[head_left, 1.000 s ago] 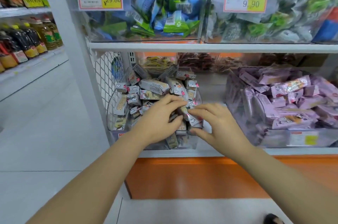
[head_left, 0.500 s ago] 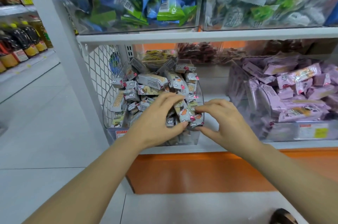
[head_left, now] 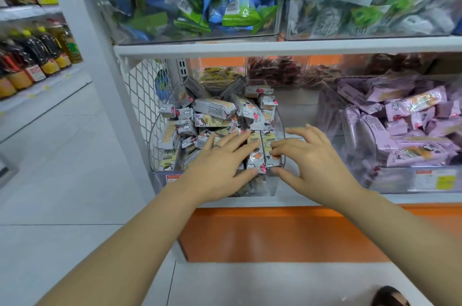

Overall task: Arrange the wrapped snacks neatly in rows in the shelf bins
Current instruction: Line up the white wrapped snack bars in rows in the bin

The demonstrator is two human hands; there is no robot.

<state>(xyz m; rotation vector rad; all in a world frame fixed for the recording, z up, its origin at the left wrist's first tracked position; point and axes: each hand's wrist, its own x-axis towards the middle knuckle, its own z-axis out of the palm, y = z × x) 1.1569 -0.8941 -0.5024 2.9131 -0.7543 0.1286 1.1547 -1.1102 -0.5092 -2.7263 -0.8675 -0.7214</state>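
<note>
A clear plastic bin (head_left: pixel 265 187) on the lower shelf holds a loose heap of grey-white wrapped snacks (head_left: pixel 215 109). At its front right, two snacks (head_left: pixel 255 155) stand side by side on end. My left hand (head_left: pixel 217 165) lies flat on the pile just left of them, fingers straight, thumb under the front edge. My right hand (head_left: pixel 312 158) is at the bin's right front corner with fingers spread; its fingertips touch the right-hand upright snack. Neither hand grips anything.
A bin of purple wrapped snacks (head_left: pixel 400 131) sits to the right. Bins of blue-green packs (head_left: pixel 225 6) and grey-green packs (head_left: pixel 375 11) fill the shelf above. A wire mesh panel (head_left: pixel 143 96) closes the left side. Oil bottles (head_left: pixel 37 56) line a far-left shelf. An orange base (head_left: pixel 275 230) runs below.
Both hands have loosened from curled, pinching poses on the front snacks to spread, straight fingers. The two front snacks now stand side by side.
</note>
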